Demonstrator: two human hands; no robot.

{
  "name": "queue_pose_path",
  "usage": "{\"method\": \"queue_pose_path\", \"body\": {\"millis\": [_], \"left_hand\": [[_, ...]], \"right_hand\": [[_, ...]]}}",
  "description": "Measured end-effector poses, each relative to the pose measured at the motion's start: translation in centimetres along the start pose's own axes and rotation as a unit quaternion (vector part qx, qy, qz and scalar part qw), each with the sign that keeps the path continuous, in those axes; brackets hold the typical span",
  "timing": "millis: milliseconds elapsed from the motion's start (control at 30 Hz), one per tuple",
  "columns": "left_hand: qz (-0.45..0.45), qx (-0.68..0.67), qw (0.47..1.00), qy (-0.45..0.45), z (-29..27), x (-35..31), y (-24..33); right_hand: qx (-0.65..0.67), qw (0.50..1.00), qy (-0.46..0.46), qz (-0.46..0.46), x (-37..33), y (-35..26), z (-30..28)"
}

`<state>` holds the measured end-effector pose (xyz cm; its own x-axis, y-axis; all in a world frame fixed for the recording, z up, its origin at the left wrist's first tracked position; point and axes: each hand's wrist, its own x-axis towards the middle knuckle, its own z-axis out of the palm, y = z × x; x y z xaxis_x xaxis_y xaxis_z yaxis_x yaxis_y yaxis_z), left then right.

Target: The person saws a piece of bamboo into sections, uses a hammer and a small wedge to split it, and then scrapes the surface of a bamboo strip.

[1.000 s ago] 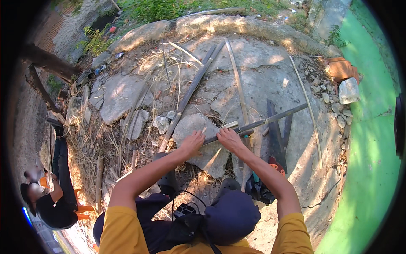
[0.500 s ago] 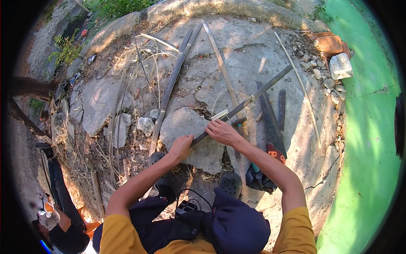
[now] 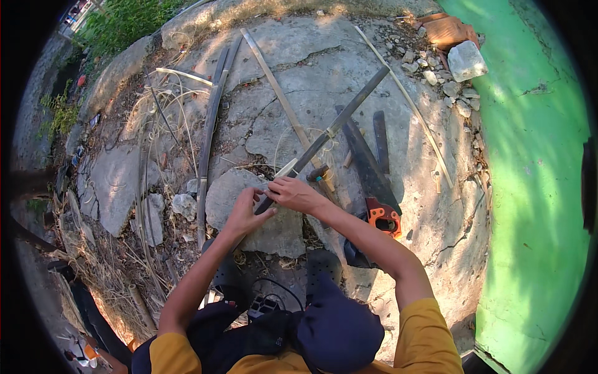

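Note:
A long dark strip of bamboo or wood point(image 3: 339, 121) slants from my hands toward the far right. My right hand point(image 3: 295, 192) is closed round it near its close end. A pale split sliver point(image 3: 287, 167) stands up from the strip beside those fingers. Just left, my left hand point(image 3: 245, 215) has thumb and fingers spread apart at the strip's near end, the fingertips close to my right hand. Beneath both hands lies a flat grey stone slab point(image 3: 274, 234). To the right rests a handsaw point(image 3: 384, 218) with an orange handle and dark blade.
More long strips point(image 3: 215, 118) lie on the cracked concrete ahead, near curly pale shavings point(image 3: 177, 106). A short dark-handled tool point(image 3: 317, 173) is beside the strip. Rubble and a white block point(image 3: 467, 61) border the green floor point(image 3: 529, 187). Another person point(image 3: 93, 318) is at lower left.
My left hand has loosened from the strip's near end, its thumb and fingers now spread. My right hand keeps its grip. The whole view has shifted, so the ground appears farther left.

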<state>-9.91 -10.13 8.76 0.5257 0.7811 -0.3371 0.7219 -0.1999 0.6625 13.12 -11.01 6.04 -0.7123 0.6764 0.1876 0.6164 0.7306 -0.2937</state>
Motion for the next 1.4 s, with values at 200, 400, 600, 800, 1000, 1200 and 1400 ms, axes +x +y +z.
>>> {"method": "queue_pose_path", "body": {"millis": [200, 400, 600, 800, 1000, 1200, 1400], "left_hand": [[0.011, 0.016, 0.984, 0.176, 4.2, 3.0, 2.4], [0.067, 0.033, 0.969, 0.234, 5.9, 4.1, 4.0], [-0.055, 0.097, 0.959, 0.259, 6.8, 4.8, 3.3], [0.004, 0.117, 0.938, 0.326, 6.9, 5.9, 3.1], [-0.035, -0.004, 0.950, 0.310, 7.4, 5.7, 3.3], [-0.063, 0.130, 0.956, 0.255, 7.4, 6.0, 3.5], [-0.040, 0.135, 0.944, 0.298, 8.0, 6.8, 2.9]], "right_hand": [[0.053, 0.956, 0.173, 0.230, -2.7, -2.3, -5.8], [0.102, 0.819, 0.206, 0.526, -15.1, -4.8, -4.3], [0.027, 0.784, 0.156, 0.600, -17.7, -7.4, -4.5], [-0.013, 0.749, 0.034, 0.662, -21.6, -10.1, -4.7], [-0.055, 0.836, -0.002, 0.546, -25.2, -8.7, -2.8], [0.305, 0.610, 0.277, 0.677, -27.0, -11.1, -8.8], [0.379, 0.598, 0.433, 0.558, -26.8, -17.7, -13.3]]}}
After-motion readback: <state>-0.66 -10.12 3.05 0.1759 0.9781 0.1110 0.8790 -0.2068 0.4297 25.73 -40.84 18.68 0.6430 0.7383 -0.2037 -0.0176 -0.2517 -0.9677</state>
